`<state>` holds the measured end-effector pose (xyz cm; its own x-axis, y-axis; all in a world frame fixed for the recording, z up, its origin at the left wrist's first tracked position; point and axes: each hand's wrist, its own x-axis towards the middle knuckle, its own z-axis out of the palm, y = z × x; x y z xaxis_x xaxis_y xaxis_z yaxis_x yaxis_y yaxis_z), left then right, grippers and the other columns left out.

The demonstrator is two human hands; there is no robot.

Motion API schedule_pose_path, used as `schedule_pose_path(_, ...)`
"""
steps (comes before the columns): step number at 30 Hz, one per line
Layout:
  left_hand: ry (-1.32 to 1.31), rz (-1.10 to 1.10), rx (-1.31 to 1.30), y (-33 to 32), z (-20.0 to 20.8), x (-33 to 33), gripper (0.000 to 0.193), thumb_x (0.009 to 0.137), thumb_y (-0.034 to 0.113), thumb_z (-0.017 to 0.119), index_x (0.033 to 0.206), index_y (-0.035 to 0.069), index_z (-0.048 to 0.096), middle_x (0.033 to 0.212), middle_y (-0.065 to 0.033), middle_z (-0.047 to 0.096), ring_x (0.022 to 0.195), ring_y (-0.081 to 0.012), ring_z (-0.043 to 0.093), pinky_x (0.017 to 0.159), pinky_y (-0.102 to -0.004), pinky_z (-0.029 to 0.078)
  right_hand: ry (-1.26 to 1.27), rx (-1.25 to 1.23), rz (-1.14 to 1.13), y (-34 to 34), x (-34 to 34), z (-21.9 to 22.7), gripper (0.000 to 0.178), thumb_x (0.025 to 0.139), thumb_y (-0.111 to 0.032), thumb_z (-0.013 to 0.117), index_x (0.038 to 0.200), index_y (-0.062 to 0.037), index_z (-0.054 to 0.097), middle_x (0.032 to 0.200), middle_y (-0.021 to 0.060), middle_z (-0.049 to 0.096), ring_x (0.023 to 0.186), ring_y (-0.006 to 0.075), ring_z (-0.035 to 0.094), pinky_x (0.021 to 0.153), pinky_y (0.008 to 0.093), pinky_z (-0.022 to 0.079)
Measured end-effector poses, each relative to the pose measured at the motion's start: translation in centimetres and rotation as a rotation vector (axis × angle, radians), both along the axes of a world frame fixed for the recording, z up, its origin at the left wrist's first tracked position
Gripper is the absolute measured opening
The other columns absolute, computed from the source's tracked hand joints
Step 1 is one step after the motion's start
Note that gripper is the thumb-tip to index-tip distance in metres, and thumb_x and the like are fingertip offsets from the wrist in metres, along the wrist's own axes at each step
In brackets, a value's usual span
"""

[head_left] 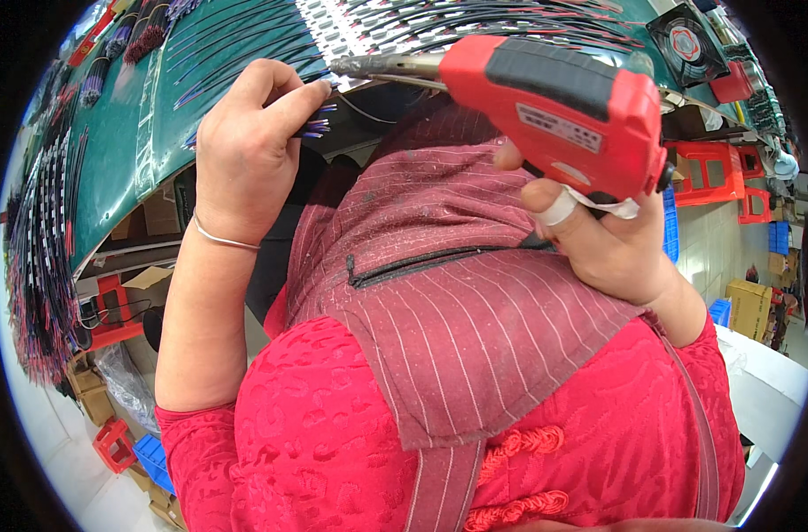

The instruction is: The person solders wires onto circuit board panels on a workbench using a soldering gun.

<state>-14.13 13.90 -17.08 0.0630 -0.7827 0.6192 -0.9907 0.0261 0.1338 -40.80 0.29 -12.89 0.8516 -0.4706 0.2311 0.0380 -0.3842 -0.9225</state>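
A red and black soldering gun [559,102] is gripped in my right hand [608,248], whose finger has white tape around it. The gun's long metal nozzle points left across the table edge, its dark tip close to the fingertips of my left hand [253,133]. Thumb and forefinger of that hand are pinched together, and a small bunch of thin blue and purple wires [315,129] sticks out beneath them. Just beyond, rows of black wires [235,53] with white connector pieces [342,31] lie side by side. The exact point between tip and wire is too small to make out.
The green tabletop [111,168] carries wire bundles [142,31] at the far left, and a thick hank of wires [40,248] hangs over its left edge. A square black fan [686,44] stands at the far right. Red stools [705,168] and cartons [748,306] are on the floor.
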Motion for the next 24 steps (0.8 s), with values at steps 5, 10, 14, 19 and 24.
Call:
schedule_pose_path(5,-0.007,0.001,-0.001,0.13,0.04,-0.01,0.040,0.067,-0.014,0.064,0.100,0.007,0.073,0.087,-0.0085,0.060,0.075,-0.0238,0.063,0.066,-0.0320,0.051,-0.029,0.017,0.036,0.06,-0.01,0.29,0.033,0.087,0.007,0.067,0.119,0.0009,0.062,0.109,0.0110,0.071,0.094,0.0153,0.069,0.082,0.0288,0.056)
schedule_pose_path(10,0.006,-0.004,-0.001,0.05,-0.01,0.00,0.041,0.066,-0.015,0.064,0.100,0.006,0.073,0.086,-0.0086,0.060,0.075,-0.0235,0.063,0.066,-0.0320,0.051,-0.028,0.066,0.009,0.16,0.02,0.56,0.032,0.088,0.007,0.067,0.119,0.0005,0.062,0.108,0.0110,0.070,0.097,0.0149,0.068,0.082,0.0284,0.056)
schedule_pose_path(14,0.018,-0.004,0.005,-0.03,-0.03,0.01,0.040,0.067,-0.015,0.064,0.100,0.006,0.073,0.086,-0.0087,0.060,0.076,-0.0233,0.063,0.067,-0.0320,0.051,-0.021,0.115,-0.010,0.10,-0.03,0.56,0.032,0.088,0.006,0.067,0.119,0.0004,0.062,0.108,0.0105,0.070,0.096,0.0144,0.068,0.083,0.0284,0.056)
schedule_pose_path(19,0.037,-0.009,0.021,0.04,0.25,0.05,0.039,0.069,-0.015,0.063,0.100,0.006,0.073,0.086,-0.0085,0.059,0.077,-0.0235,0.063,0.067,-0.0316,0.051,0.004,0.170,-0.001,0.14,0.05,0.64,0.029,0.088,0.002,0.068,0.117,0.0012,0.063,0.105,0.0097,0.071,0.093,0.0138,0.067,0.082,0.0292,0.055)
schedule_pose_path(24,0.041,-0.010,0.025,0.09,0.29,0.02,0.039,0.068,-0.015,0.063,0.099,0.006,0.073,0.087,-0.0085,0.060,0.077,-0.0235,0.063,0.067,-0.0316,0.051,0.015,0.119,-0.019,0.14,0.31,0.45,0.027,0.088,0.001,0.069,0.115,0.0012,0.064,0.103,0.0089,0.072,0.093,0.0139,0.067,0.082,0.0290,0.055)
